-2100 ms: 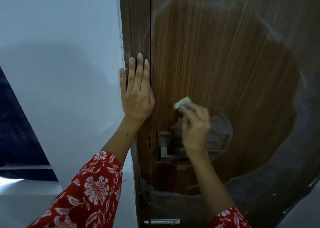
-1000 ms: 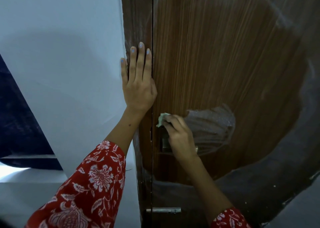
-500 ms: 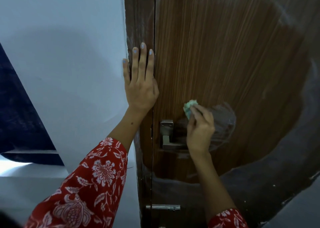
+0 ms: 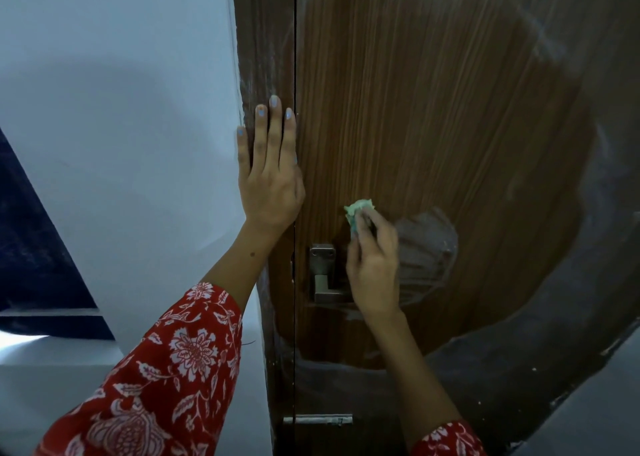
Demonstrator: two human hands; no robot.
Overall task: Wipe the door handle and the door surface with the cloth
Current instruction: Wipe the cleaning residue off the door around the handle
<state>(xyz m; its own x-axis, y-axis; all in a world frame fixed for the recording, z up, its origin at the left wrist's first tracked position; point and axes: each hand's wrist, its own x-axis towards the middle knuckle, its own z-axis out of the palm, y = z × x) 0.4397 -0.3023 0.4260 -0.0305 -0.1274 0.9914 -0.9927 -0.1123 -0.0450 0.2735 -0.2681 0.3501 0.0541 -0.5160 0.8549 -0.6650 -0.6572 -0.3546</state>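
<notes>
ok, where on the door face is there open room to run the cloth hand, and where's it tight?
Open: the broad wood door panel above the right hand and cloth, and right of the dusty smear. Tight: the strip by the door edge, between the left hand flat on the frame and the metal handle just left of the right hand.

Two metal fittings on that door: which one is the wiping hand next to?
The door handle, level with the right hand holding the green cloth. The other, a small metal bar, sits far lower by the frame.
</notes>
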